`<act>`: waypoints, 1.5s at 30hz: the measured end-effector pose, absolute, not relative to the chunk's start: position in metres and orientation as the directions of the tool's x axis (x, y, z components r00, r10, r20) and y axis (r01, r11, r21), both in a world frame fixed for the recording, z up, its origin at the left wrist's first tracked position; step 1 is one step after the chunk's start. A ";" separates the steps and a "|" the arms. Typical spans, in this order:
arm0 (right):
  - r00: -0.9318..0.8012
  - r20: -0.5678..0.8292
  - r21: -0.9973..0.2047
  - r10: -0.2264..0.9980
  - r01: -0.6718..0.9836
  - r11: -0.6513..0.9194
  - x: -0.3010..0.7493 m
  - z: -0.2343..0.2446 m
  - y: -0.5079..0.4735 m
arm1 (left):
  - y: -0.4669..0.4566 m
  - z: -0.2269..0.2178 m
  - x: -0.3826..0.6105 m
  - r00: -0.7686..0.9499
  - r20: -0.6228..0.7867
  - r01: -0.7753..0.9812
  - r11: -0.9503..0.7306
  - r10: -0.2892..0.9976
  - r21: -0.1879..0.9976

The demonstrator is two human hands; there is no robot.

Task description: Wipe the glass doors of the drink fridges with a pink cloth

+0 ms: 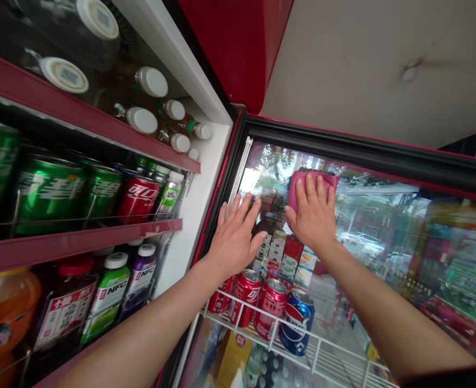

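Note:
My right hand (314, 213) presses a pink cloth (298, 186) flat against the inside of a fridge's glass door (367, 215). Its fingers lie spread over the cloth, near the top of the pane. To the left, my left hand (235, 234) is open with fingers spread, at the glass close to the door's black frame, and holds nothing. Its palm side is hidden, so I cannot tell how firmly it touches. Below both hands, a white wire door rack (316, 353) carries red cans (270, 307) and a blue Pepsi can (297, 323).
Fridge shelves on the left hold green cans (49, 188), a red can (138, 196), juice bottles (108, 296) and white-capped bottles (152, 82). A red panel (238, 48) juts out above the hinge side. The glass shows reflections of cars and trees.

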State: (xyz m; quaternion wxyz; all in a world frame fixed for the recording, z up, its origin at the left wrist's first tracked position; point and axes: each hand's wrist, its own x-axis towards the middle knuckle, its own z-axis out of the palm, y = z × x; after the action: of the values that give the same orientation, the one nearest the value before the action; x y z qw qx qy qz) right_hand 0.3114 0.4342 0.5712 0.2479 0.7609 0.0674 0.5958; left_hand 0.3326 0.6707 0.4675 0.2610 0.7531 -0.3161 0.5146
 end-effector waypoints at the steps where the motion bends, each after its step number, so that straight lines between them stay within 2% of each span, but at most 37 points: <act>1: 0.289 0.869 0.462 0.401 -0.185 -0.868 0.315 0.571 0.443 | 0.674 0.467 0.333 0.274 0.939 -0.743 -0.666 -0.207 0.069; 11: 0.328 0.803 0.530 0.498 -0.010 -0.848 0.353 0.571 0.537 | 0.702 0.451 0.338 0.346 0.921 -0.704 -0.699 -0.180 0.128; 17: 0.335 0.812 0.486 0.478 0.063 -0.872 0.368 0.546 0.563 | 0.711 0.446 0.339 0.376 0.916 -0.674 -0.720 -0.137 0.169; 22: 0.371 0.684 0.634 0.628 0.123 -0.763 0.354 0.519 0.536 | 0.702 0.440 0.338 0.391 0.912 -0.655 -0.734 -0.127 0.179; 24: 0.386 0.656 0.661 0.649 0.121 -0.741 0.343 0.515 0.519 | 0.696 0.437 0.336 0.393 0.910 -0.657 -0.732 -0.131 0.179; 33: 0.445 0.666 0.672 0.599 -0.008 -0.741 0.282 0.507 0.404 | 0.686 0.408 0.328 0.417 0.896 -0.666 -0.722 -0.153 0.187; 37: 0.438 0.718 0.609 0.541 -0.019 -0.793 0.282 0.494 0.403 | 0.688 0.404 0.327 0.414 0.894 -0.689 -0.701 -0.169 0.186; 40: 0.456 0.683 0.613 0.570 0.065 -0.787 0.301 0.481 0.441 | 0.687 0.404 0.329 0.401 0.898 -0.706 -0.685 -0.178 0.179; 45: 0.439 0.476 0.717 0.762 0.309 -0.625 0.340 0.471 0.506 | 0.680 0.402 0.332 0.362 0.919 -0.708 -0.688 -0.158 0.161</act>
State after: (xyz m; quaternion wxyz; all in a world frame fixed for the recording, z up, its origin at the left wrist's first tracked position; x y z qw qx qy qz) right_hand 0.3397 0.5057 0.4712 0.2757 0.8021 0.3338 0.4113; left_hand 0.3325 0.6796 0.4020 0.2799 0.7762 -0.2788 0.4913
